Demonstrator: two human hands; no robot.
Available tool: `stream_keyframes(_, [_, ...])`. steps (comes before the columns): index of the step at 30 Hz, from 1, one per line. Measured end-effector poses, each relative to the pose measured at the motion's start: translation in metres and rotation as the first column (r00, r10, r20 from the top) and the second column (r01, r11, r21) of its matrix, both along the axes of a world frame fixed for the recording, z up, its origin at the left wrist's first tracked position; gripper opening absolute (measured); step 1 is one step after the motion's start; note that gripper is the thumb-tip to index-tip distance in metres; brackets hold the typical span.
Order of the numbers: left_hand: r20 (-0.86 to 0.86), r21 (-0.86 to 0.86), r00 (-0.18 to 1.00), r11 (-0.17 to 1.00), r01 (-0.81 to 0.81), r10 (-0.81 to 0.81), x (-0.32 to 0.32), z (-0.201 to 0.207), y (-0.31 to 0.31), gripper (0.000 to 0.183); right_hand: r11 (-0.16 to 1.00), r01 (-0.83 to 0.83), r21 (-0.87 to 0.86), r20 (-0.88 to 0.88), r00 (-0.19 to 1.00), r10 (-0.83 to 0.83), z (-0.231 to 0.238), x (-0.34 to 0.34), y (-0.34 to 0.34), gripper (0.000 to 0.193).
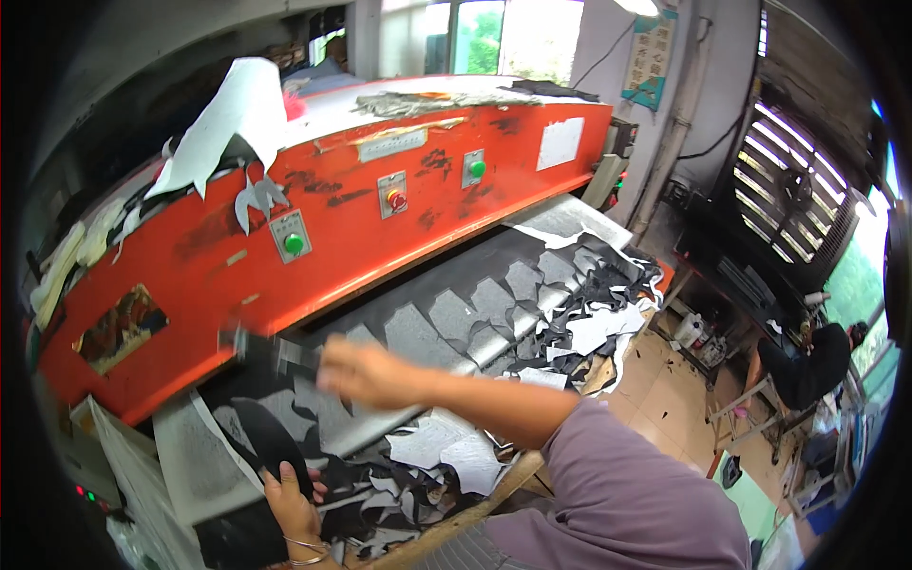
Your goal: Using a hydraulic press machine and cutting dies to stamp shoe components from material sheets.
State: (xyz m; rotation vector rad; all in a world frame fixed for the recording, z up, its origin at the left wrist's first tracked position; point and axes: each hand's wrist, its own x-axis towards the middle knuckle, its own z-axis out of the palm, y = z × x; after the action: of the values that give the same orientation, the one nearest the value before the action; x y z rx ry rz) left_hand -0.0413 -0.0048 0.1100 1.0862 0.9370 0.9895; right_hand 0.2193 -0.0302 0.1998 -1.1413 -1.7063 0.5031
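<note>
My left hand (293, 499), a bangle at its wrist, is closed on a dark curved cut piece of sheet material (269, 432) at the bed's near left. Further up, my right hand (361, 372) reaches across with curled fingers. A dark, metallic-looking object (285, 353), smeared by motion, is at its fingertips; its kind cannot be made out. Under both hands lies a black sheet (380, 285) on the press's pale bed (185, 456). A row of grey-faced angular shapes (410, 328) runs along that sheet.
A red press beam (351, 228) with green and red buttons spans behind the bed. White and black scraps (451, 456) heap along the near edge, with more scraps (603, 328) at right. White sheet material (228, 114) drapes over the beam. Another person (817, 366) sits at far right.
</note>
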Motion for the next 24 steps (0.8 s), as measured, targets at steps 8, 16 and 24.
stream_keyframes(8, [-0.020, -0.123, 0.913, 0.907, 0.403, -0.408, 0.074, -0.003, -0.083, 0.032, 0.574, 0.450, 0.684, 0.230, 0.613, -0.756, 0.137, 0.228, 0.097, 0.022])
stream_keyframes(16, [-0.802, 0.093, 0.578, 0.925, 0.369, -0.150, 0.170, -0.060, -0.115, 0.042, 0.534, 0.242, 0.810, 0.477, 0.258, -0.840, 0.166, 0.342, 0.172, 0.017])
stream_keyframes(24, [-0.882, 0.047, 0.467, 0.976, 0.211, -0.058, 0.200, -0.038, -0.135, 0.100, 0.815, -0.332, 0.474, 0.742, 0.649, -0.167, 0.057, 0.261, 0.032, 0.018])
